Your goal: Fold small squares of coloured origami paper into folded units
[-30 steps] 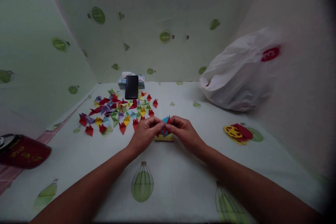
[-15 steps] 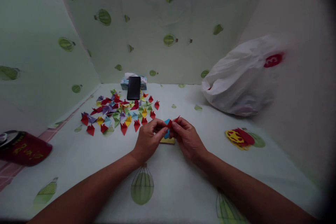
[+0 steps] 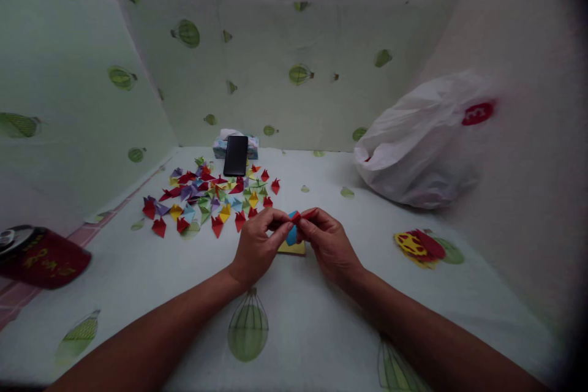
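Note:
My left hand [image 3: 260,244] and my right hand [image 3: 327,242] meet at the middle of the table, fingers pinched together on a small folded paper piece [image 3: 293,228] that is blue and red. A red flap sticks out toward the right over my right fingers. Just beneath the hands lies a small yellow pad of paper [image 3: 293,248]. To the upper left, a scatter of several folded paper triangles [image 3: 209,196] in red, purple, yellow, green and blue covers the table.
A black phone [image 3: 236,155] leans on a tissue box [image 3: 225,146] at the back. A white plastic bag [image 3: 422,144] rests at the right wall. A yellow and red cut paper stack [image 3: 418,245] lies at right. A dark red can [image 3: 39,256] lies at far left.
The hands have turned the blue and red piece, folding it narrower between the fingertips. The view has tilted slightly, so everything sits a little lower in the picture.

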{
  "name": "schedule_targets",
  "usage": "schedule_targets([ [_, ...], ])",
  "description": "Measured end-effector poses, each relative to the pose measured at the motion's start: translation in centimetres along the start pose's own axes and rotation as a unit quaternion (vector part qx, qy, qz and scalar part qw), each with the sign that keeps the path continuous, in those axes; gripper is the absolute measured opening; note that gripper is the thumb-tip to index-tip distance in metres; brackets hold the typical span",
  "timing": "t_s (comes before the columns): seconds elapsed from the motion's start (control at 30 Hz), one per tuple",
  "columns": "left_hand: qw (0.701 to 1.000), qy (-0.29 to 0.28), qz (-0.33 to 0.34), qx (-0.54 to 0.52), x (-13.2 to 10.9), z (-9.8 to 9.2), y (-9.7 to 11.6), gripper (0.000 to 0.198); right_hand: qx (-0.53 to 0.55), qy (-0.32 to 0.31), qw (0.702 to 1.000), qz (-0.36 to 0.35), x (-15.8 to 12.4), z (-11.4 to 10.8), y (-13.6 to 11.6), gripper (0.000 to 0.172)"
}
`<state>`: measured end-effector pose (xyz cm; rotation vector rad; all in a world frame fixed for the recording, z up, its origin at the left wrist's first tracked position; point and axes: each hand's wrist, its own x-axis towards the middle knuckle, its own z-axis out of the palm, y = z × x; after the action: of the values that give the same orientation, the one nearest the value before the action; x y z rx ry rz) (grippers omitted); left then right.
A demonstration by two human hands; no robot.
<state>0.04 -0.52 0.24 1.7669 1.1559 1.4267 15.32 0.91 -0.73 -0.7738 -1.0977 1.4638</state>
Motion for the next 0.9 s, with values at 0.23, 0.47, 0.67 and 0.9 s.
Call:
schedule_targets([
  [0.23,1.000,-0.009,0.022,0.018,0.1,-0.3,-0.1,0.007,-0.012,-0.015,1.000,-0.002,0.2,-0.3,0.0,0.019],
  [0.47,0.999,-0.050,-0.009,-0.007,0.6,-0.3,-0.5,0.009,-0.025,-0.013,1.000,-0.010,0.5,-0.7,0.1,0.018],
  [0.67,0.996,-0.054,-0.053,-0.044,0.5,-0.3,-0.7,0.012,-0.004,0.001,1.000,-0.004,0.2,-0.5,0.2,0.015],
  [0.9,0.984,-0.004,-0.130,-0.121,1.1,-0.5,-1.2,0.017,-0.011,0.035,0.999,0.005,0.5,-0.8,0.1,0.021],
])
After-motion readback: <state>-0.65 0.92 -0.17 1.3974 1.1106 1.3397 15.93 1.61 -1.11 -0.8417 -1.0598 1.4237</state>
